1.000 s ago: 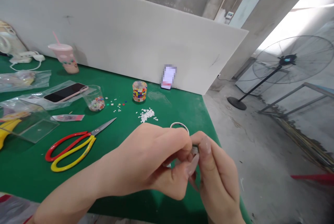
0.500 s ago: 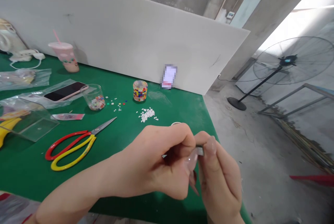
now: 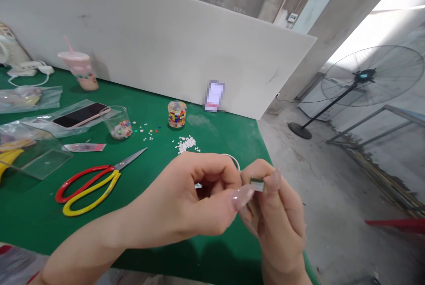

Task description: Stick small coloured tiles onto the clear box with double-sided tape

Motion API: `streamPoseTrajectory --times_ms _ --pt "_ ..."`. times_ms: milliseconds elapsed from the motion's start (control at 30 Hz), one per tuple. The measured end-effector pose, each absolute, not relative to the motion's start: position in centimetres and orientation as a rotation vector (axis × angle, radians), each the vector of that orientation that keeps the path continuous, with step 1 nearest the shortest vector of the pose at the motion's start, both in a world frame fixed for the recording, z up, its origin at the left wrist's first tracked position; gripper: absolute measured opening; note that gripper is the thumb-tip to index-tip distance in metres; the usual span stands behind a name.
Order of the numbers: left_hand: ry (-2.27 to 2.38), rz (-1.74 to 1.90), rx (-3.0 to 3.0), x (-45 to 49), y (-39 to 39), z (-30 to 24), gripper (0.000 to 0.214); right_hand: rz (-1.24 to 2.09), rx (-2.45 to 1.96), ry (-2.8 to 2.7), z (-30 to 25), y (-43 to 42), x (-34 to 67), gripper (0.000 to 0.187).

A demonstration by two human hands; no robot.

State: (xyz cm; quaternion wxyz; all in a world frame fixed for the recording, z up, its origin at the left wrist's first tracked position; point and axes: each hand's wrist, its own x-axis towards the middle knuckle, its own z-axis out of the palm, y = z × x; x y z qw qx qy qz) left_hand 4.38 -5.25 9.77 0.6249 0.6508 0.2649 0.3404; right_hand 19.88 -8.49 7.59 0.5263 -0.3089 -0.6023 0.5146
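Observation:
Between the thumb and forefinger of my right hand is a small shiny tile with a green edge and a pale face. My left hand is closed beside it, its thumb tip at the tile's lower left. A whitish bit shows inside the curled left fingers; its kind is hidden. Behind the hands the white rim of a round object shows, mostly covered. Beyond them lies a pile of small white chips. A round pot covered in coloured mosaic tiles stands farther back.
Red-and-yellow-handled scissors lie left on the green table. Near them are a clear cup of colourful pieces, a phone, a clear plastic box and a pink drink cup. Another blurred phone leans on the white board.
My left fingers have drawn slightly left, away from the right hand. More of the tile shows now, its face turned toward me. The white rim behind is more exposed.

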Motion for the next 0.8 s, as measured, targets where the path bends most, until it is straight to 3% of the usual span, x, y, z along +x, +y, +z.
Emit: streamPoseTrajectory --times_ms 367,800 --pt "0.439 0.44 1.085 4.1 -4.5 9.8 0.033 0.921 -0.773 -1.628 7.9 -8.4 20.5 0.04" --pt "0.256 0.421 0.781 4.8 -3.8 8.9 0.02 0.708 -0.706 -1.789 7.5 -7.7 21.0 0.032"
